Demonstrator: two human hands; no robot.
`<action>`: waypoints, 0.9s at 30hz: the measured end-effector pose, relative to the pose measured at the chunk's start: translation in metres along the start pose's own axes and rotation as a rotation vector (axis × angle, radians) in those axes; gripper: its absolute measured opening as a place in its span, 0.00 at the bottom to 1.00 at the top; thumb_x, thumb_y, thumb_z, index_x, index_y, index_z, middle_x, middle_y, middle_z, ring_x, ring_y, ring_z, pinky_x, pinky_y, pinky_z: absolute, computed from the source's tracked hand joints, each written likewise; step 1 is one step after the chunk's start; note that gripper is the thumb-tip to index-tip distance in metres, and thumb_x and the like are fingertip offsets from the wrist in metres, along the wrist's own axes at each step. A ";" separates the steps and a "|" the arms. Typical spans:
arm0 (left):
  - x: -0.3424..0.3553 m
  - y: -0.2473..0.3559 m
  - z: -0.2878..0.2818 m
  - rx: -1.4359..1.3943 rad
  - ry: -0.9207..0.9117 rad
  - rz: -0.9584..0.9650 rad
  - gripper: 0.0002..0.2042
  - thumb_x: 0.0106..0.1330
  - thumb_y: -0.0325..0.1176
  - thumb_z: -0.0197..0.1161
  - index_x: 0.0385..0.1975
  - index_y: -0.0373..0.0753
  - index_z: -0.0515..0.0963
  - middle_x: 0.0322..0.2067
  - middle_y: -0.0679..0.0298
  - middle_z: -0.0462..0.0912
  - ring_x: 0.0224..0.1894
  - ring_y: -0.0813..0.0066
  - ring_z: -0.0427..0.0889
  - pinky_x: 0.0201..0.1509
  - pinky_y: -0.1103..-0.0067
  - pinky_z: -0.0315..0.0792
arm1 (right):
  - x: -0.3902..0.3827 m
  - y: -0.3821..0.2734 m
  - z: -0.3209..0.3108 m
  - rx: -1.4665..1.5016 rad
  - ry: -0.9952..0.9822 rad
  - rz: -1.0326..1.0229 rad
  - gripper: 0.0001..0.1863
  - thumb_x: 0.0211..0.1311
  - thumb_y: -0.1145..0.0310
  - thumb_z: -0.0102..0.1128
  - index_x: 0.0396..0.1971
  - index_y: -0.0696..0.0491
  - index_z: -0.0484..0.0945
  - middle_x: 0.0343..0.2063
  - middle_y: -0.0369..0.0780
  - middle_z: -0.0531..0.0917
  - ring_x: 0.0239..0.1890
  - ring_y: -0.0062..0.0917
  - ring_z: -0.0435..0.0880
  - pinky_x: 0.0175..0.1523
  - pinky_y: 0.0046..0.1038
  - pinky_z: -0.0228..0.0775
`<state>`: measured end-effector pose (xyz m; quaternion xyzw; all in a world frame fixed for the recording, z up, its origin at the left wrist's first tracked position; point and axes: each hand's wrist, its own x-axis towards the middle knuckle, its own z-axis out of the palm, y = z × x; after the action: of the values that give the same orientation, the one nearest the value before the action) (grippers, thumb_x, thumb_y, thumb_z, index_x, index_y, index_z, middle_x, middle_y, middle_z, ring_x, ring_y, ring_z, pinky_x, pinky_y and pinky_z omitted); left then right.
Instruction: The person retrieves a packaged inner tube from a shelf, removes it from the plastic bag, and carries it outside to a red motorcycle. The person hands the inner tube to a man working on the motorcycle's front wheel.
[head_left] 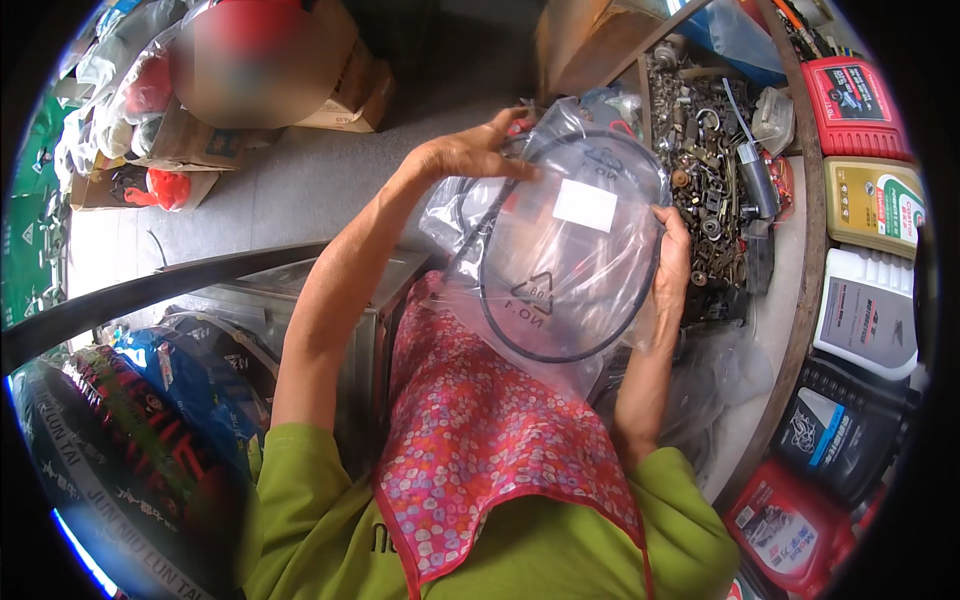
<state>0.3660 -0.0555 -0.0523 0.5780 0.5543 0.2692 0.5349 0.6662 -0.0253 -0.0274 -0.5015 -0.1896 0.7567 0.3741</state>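
A clear plastic bag (590, 275) is held up in front of my apron, with a coiled black cable (560, 357) inside it. The bag carries a white blank-looking label (585, 206) and dark printed marks. My left hand (475, 152) is at the bag's upper left, its thumb lying over the plastic and its forefinger stretched along the top edge; the other fingers are partly hidden. At the right edge, my right hand (672, 255) pinches the bag with the thumb in front and the fingers behind. Another loop of black cable shows at the bag's left side.
A tray of small metal parts (705, 180) lies to the right. Beyond its wooden edge (812, 200) stand several oil jugs (868, 310). Wrapped tyres (130, 440) are at the lower left, near a metal box (365, 310). Cardboard boxes (350, 95) and a blurred person are far left.
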 end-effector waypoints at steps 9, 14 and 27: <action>0.013 0.010 -0.003 0.281 0.082 0.063 0.31 0.51 0.47 0.65 0.52 0.32 0.75 0.46 0.47 0.80 0.48 0.56 0.80 0.55 0.71 0.71 | 0.026 0.026 -0.049 -0.057 0.141 -0.216 0.05 0.57 0.71 0.54 0.27 0.56 0.77 0.28 0.34 0.78 0.32 0.20 0.76 0.42 0.23 0.70; 0.007 0.014 -0.005 0.108 0.000 -0.019 0.31 0.51 0.46 0.66 0.49 0.25 0.75 0.41 0.46 0.81 0.45 0.60 0.79 0.52 0.73 0.70 | 0.012 0.026 -0.036 -0.169 0.161 -0.302 0.06 0.56 0.70 0.56 0.24 0.56 0.77 0.26 0.33 0.78 0.31 0.18 0.75 0.40 0.21 0.67; 0.002 -0.028 0.016 -0.784 0.042 0.005 0.10 0.69 0.34 0.55 0.40 0.33 0.77 0.30 0.70 0.80 0.30 0.86 0.77 0.35 0.87 0.70 | -0.037 0.034 -0.083 -0.251 0.385 -0.616 0.15 0.62 0.68 0.54 0.45 0.61 0.78 0.42 0.39 0.82 0.47 0.22 0.77 0.54 0.25 0.68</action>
<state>0.3709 -0.0642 -0.0827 0.3254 0.4187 0.4735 0.7033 0.7363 -0.0826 -0.0631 -0.5960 -0.3486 0.4717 0.5484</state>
